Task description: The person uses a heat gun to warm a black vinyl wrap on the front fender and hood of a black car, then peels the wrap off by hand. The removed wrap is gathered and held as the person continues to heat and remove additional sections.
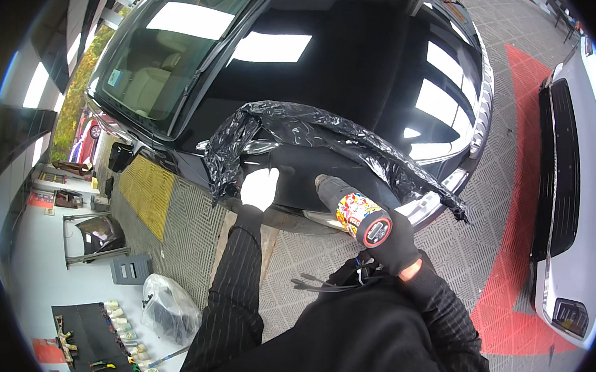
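Observation:
My left hand [259, 189], in a white glove, lies against the black front fender [301, 179] of a dark car, its fingers foreshortened on the panel. In my right hand [397, 243], which wears a black glove, is a heat gun [358, 213] with a colourful patterned body and a red-rimmed rear end. Its nozzle points up and left toward the fender, apart from the panel. Crumpled glossy black film [293, 117] arches over the fender's upper side. One end bunches beside my left hand; the other trails past the headlight [427, 208].
The car's hood [316, 53] and windshield [159, 71] stretch beyond the film. A silver-white car [582, 200] stands at the right. Left are a tool board [95, 352], a grey bin [131, 269] and a plastic-covered bundle [168, 309]. Dark cords [315, 281] hang near my waist.

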Available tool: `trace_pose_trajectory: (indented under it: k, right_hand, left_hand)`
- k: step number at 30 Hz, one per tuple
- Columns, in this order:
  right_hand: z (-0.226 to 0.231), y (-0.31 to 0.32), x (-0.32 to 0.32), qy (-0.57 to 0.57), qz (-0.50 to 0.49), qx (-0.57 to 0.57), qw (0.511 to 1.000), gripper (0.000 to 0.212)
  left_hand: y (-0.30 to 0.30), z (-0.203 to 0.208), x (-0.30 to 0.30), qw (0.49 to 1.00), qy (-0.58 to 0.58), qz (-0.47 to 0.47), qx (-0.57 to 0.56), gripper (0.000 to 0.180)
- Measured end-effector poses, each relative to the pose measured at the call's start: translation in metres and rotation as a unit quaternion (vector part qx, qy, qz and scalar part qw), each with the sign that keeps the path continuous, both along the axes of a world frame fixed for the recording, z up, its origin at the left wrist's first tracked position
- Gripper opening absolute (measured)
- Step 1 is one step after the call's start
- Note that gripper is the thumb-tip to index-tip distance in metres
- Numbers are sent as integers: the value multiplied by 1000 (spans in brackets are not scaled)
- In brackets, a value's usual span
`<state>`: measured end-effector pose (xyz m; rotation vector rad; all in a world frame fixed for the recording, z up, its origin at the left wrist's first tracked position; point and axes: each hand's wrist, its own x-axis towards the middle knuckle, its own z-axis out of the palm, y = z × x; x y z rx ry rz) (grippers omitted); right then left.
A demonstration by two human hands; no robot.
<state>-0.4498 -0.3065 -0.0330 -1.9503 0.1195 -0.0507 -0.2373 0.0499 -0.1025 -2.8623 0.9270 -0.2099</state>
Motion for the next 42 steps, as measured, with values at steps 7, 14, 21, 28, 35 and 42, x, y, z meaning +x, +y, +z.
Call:
trace_pose_trajectory:
  k: [7, 14, 21, 28, 35, 42]
  right_hand:
    - [-11, -2, -1, 11, 19, 8, 1000, 50]
    - [-11, -16, -2, -13, 55, -1, 998, 52]
    - [-8, -30, 6, -22, 43, 27, 998, 59]
    - [0, -32, 20, -24, 40, 21, 999, 54]
    - [-2, -35, 26, -32, 60, 17, 998, 53]
    - [-4, -38, 30, -37, 48, 32, 998, 56]
  left_hand:
    - [-30, 12, -21, 997, 25, 72, 15, 15]
    - [-46, 17, -36, 998, 8, 57, 34, 14]
    - [-53, 13, -53, 998, -15, 51, 40, 18]
    - [-65, 21, -67, 997, -18, 62, 33, 20]
    - [-72, 34, -72, 992, 12, 65, 109, 18]
    - [-44, 29, -59, 941, 83, 158, -287, 32]
